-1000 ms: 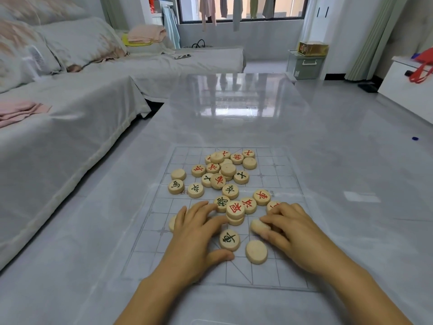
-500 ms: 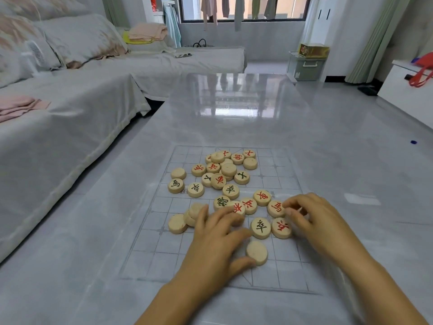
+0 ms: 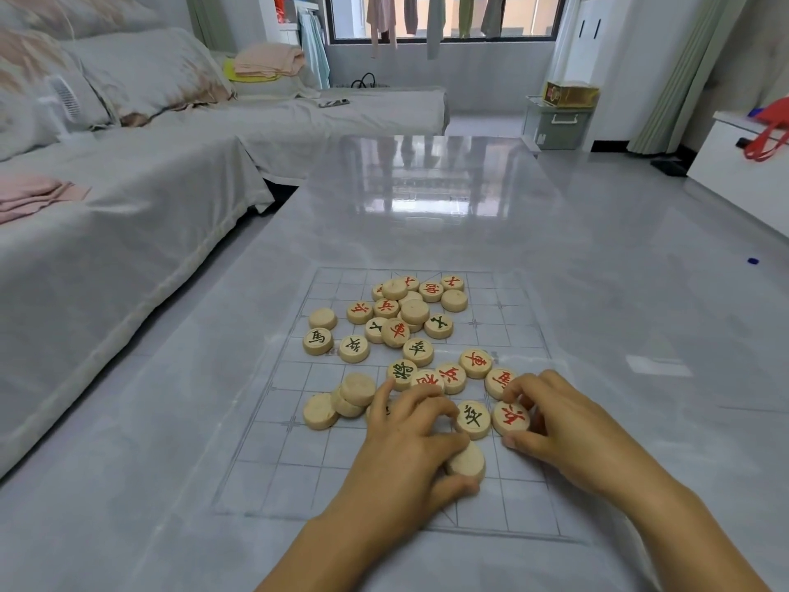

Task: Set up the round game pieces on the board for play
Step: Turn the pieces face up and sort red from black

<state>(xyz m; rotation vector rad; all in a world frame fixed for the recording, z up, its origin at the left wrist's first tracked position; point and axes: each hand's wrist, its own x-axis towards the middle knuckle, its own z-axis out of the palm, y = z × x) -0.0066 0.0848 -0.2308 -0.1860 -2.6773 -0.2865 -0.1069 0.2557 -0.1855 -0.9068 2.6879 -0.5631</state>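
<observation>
Wooden discs (image 3: 416, 311) are lying jumbled on the board (image 3: 273, 476). The left hand (image 3: 410, 446) is pinching a blank disc (image 3: 466, 462); the right hand (image 3: 559, 425) is cupping a red-marked disc (image 3: 510, 417). They are probably light, hard, slidable; grip by the rims.

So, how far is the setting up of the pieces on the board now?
Nothing looks done: no xiangqi pieces stand in a starting row; they lie jumbled mid-board, several blank side up, some stacked. In hand: the left hand tilts a blank piece on edge, and the right hand touches a red-marked piece. Left: turning pieces face up, sorting red from dark, and placing them all.
</observation>
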